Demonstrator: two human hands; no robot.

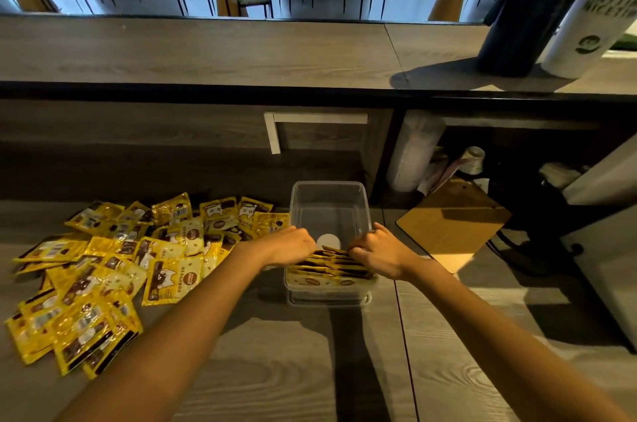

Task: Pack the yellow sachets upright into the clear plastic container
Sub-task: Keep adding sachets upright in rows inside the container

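Note:
A clear plastic container (329, 194) stands on the wooden counter in front of me. Several yellow sachets (331, 264) stand upright in a row at its near end; the far half shows only a white round sticker (328, 241) on the bottom. My left hand (293, 245) reaches in over the left rim and my right hand (377, 254) over the right rim. Both have curled fingers pressing on the tops of the standing sachets. A large loose pile of yellow sachets (113, 266) lies flat on the counter to the left.
A wooden clipboard (455, 225) lies to the right of the container. Behind it, an open shelf holds stacked cups (413, 152) and small items. A raised counter ledge (206, 52) runs across the back, with a white tumbler (593, 21) and a dark cylinder (531, 7) on it.

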